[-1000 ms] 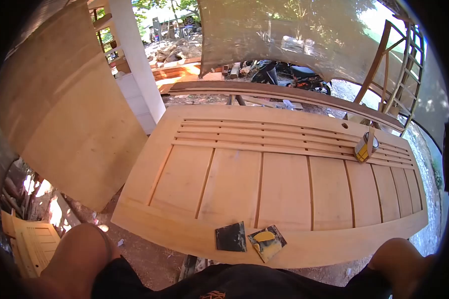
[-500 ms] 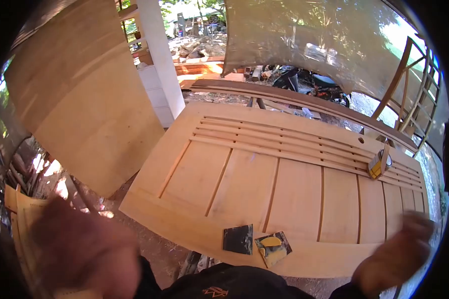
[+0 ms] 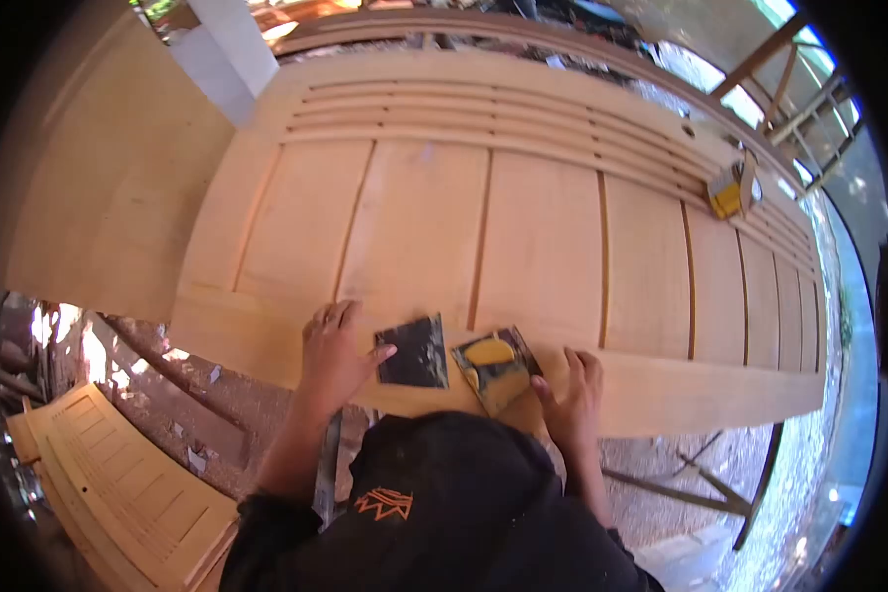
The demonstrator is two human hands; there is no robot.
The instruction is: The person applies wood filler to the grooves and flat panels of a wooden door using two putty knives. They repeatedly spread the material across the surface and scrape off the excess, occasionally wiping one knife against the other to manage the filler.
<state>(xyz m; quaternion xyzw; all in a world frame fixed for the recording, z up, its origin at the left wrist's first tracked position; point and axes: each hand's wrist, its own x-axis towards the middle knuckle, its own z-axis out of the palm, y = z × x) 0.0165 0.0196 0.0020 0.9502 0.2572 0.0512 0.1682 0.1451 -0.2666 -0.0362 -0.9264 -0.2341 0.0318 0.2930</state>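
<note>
A wooden door panel (image 3: pixel 548 247) with grooves and slats lies flat before me. Near its front edge rests a dark square plate (image 3: pixel 411 352) with pale smears along one side. Beside it, on the right, a second square plate (image 3: pixel 503 383) carries a mound of yellow paste (image 3: pixel 489 351). My left hand (image 3: pixel 333 353) is open on the panel, its thumb at the dark plate's left edge. My right hand (image 3: pixel 570 397) is also open, fingers apart, its thumb at the right edge of the paste-covered plate. Neither plate is visibly lifted.
A yellow can (image 3: pixel 728 193) sits on the slats at the far right. A plain wooden sheet (image 3: pixel 118 168) leans at the left, and another grooved panel (image 3: pixel 133 479) stands lower left. A dark beam (image 3: pixel 365 32) runs behind the door. Metal legs (image 3: pixel 701 493) show below it.
Both hands have come inward from the sides to the two plates on the door's front edge. My view has tilted down and moved closer to the door.
</note>
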